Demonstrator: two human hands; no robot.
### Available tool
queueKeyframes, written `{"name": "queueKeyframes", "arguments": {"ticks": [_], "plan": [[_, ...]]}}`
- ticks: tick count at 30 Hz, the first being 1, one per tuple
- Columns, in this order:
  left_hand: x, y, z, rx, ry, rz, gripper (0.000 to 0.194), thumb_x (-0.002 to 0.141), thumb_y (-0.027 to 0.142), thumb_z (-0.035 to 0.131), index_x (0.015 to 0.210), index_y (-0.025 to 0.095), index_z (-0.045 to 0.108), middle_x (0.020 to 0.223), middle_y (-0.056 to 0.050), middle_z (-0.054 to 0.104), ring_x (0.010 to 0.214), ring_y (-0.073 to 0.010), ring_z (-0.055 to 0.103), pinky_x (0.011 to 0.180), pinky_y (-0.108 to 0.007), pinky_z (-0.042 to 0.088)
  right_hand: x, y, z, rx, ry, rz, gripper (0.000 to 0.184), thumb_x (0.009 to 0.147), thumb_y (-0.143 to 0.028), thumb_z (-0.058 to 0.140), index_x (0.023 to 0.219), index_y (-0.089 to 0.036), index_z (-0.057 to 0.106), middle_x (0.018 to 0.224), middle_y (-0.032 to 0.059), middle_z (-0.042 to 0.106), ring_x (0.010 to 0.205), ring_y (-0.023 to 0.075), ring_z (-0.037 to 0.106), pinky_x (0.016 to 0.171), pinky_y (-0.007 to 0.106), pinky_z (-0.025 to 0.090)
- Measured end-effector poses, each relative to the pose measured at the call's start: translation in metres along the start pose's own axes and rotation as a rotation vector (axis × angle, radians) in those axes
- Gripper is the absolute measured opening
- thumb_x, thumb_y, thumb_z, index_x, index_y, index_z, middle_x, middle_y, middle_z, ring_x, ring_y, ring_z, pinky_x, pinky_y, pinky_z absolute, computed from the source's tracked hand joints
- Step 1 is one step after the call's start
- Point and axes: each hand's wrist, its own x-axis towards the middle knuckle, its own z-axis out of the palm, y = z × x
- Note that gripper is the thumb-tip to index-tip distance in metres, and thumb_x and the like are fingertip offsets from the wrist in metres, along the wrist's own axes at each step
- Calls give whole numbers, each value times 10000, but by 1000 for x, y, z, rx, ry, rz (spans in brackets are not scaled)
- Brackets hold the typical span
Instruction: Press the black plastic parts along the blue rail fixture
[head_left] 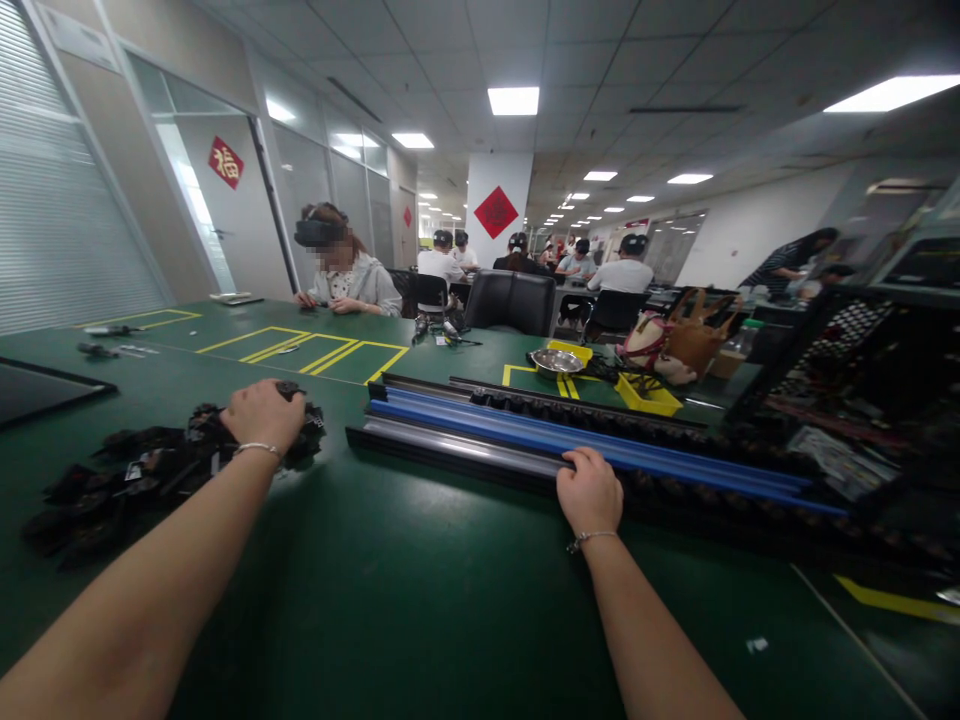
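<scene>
My left hand (262,418) is above the right end of a heap of small black plastic parts (161,470), its fingers closed round one small black part (289,389). My right hand (591,492) is at the front channel of a long black rack (450,452) with silvery and blue strips, its fingers curled down at the channel. Whatever those fingers hold is hidden. Right of that hand, a row of black parts (690,500) fills the front channel. More black parts (525,402) line the rear channel, behind the blue strip (600,445).
On the green table (420,600) are a steel bowl (556,362), a yellow tray (649,398) and a dark flat panel (45,388) at left. A dark open case (862,390) stands at right. Across the table sits a co-worker (352,275) near an office chair (511,300).
</scene>
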Motion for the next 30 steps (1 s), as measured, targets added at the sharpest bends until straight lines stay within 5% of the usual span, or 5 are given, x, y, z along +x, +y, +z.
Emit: {"name": "queueKeyframes", "arguments": {"ticks": [8,16,23,26,30], "plan": [[29,-61,-13,238,-305,-230,613,733,494,456,1204,102,475,1306,-161,473,1204,-318,380,962,-470,307,-1,0,0,11,18,-8,334,769,-170,407,964,-192,677,1141,43,612,1006,203,530,849,325,363],[23,-60,-13,208,-371,-193,676,729,520,446,1255,94,435,1389,-216,355,1264,-372,285,969,-579,254,-3,2,5,65,92,-47,327,753,-165,406,942,-171,674,1085,75,626,972,205,531,854,331,372],[-4,-11,-14,2,-31,77,566,774,368,474,1281,126,399,1472,-145,242,1373,-316,70,1042,-622,119,2,11,-1,52,505,28,394,706,-171,447,1065,-151,606,1244,127,516,1209,274,378,1004,458,252],[-30,29,-15,-116,48,246,574,761,314,501,1283,95,404,1466,-172,256,1378,-321,99,1069,-579,158,7,21,-1,67,534,97,412,687,-169,460,1071,-135,605,1263,151,485,1202,295,387,984,465,277],[-86,92,-13,-252,-29,570,502,791,308,487,1252,111,469,1443,-150,333,1375,-266,181,1107,-437,216,12,32,0,127,479,138,409,681,-170,451,1048,-133,627,1219,150,515,1101,276,468,928,415,344]]}}
